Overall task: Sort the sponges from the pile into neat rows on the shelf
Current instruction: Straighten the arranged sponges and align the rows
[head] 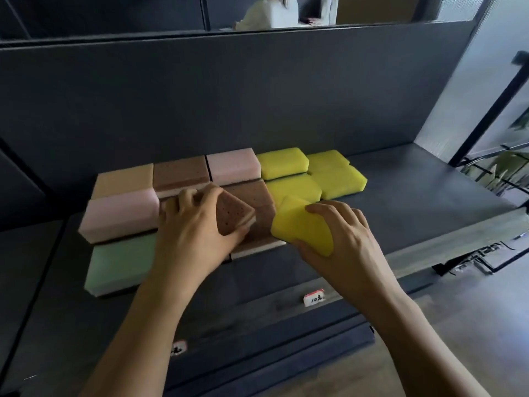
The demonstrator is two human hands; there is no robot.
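Dark grey metal shelf (415,190) with matching back panel (229,96), sponges already laid in rows on its left half. Left hand (197,224) grips a brown speckled scouring sponge with a pale foam base (233,214), fingers and thumb curled round its edges; the sponge is tilted, one corner up, over the flat brown sponges (257,202) mid-shelf. Right hand (343,239) holds a yellow soft-foam sponge with bevelled edges (303,229), pinched between thumb and fingers, also tilted, at the front of the yellow group (337,179); can't tell if it touches the nearest one. Further left: pink block sponges (120,213), a tan sponge (123,180) at the back, a green sponge (120,262) at the front edge. Source pile not in view. White price tag (314,298) sits on the shelf lip; a person in white (269,12) shows above the panel. Handling, as a judgement: both sponges look light, squashy and not fragile, and the rough scouring face should give good grip. Best held by the long sides with a light pinch so the foam keeps shape, then set flat and slid against neighbours. Main risk is nudging the finished rows out of line.
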